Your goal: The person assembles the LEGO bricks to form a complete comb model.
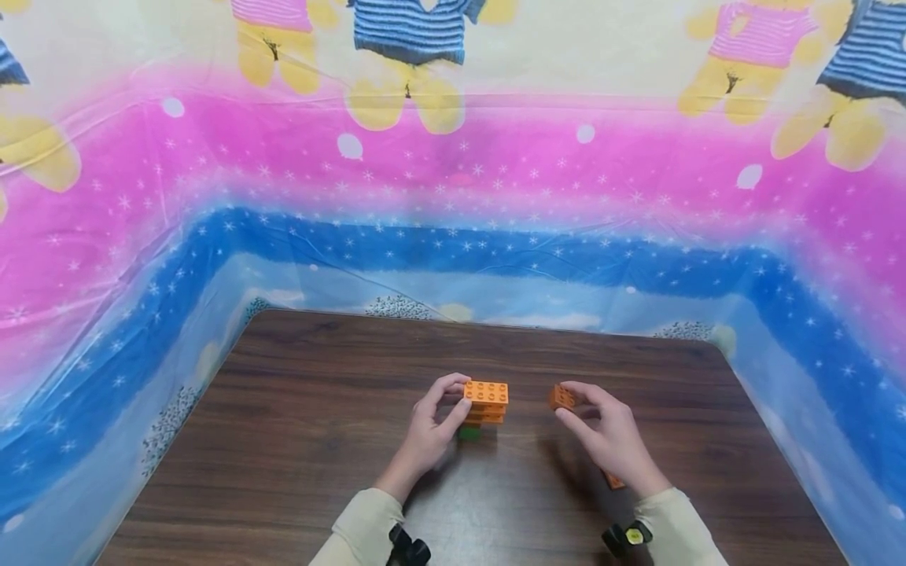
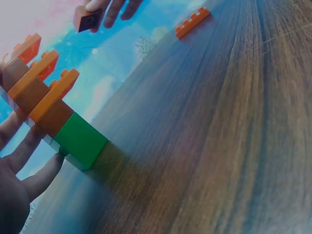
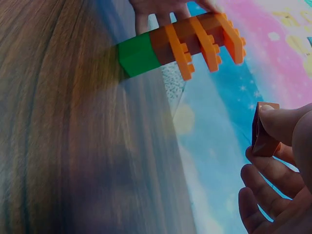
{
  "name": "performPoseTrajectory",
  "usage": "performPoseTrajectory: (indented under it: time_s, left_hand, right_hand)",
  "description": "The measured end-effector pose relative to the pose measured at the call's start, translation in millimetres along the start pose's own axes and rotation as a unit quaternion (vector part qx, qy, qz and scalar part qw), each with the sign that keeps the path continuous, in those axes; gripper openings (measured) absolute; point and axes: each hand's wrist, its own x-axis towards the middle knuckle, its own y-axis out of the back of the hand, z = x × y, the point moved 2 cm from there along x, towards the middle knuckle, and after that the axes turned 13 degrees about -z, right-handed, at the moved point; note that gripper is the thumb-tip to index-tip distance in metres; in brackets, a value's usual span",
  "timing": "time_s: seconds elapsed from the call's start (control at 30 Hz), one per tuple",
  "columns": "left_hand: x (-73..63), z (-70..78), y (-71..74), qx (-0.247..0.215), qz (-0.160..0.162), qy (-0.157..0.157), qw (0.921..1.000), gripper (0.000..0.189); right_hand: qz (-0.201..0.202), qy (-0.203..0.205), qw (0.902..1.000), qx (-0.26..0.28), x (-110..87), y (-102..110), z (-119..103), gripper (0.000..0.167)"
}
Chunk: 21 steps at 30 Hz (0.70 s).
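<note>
A tower of building bricks stands on the table, with a green brick (image 2: 80,141) at its foot. Above that, brown bricks (image 3: 185,35) alternate with thin orange bricks (image 3: 179,51) that jut out to one side. Studs show on the topmost orange brick (image 1: 486,391). My left hand (image 1: 428,424) steadies the tower from its left side, thumb and fingers gripping near the top. To the right and apart from the tower, my right hand (image 1: 614,435) pinches a loose brown brick (image 3: 264,141) between thumb and fingers, held in the air.
A thin orange brick (image 2: 193,23) lies on the wooden table (image 1: 318,393), partly hidden under my right wrist in the head view. Patterned cloth (image 1: 453,251) hangs along the table's back and sides. Both wrists carry black camera mounts (image 1: 409,545).
</note>
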Motion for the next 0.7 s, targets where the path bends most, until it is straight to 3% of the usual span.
performPoseTrajectory:
  time_s: [0.53, 0.7]
  left_hand:
    - [1.2, 0.8, -1.8, -0.013, 0.003, 0.017, 0.9998, 0.031]
    - [3.0, -20.9, -0.5, -0.017, -0.002, 0.008, 0.9998, 0.033]
  right_hand:
    - [-0.001, 0.034, 0.9988, 0.035, 20.0, -6.9, -29.6, 0.041]
    - [-0.008, 0.062, 0.9974, 0.037, 27.9, -12.9, -42.6, 0.040]
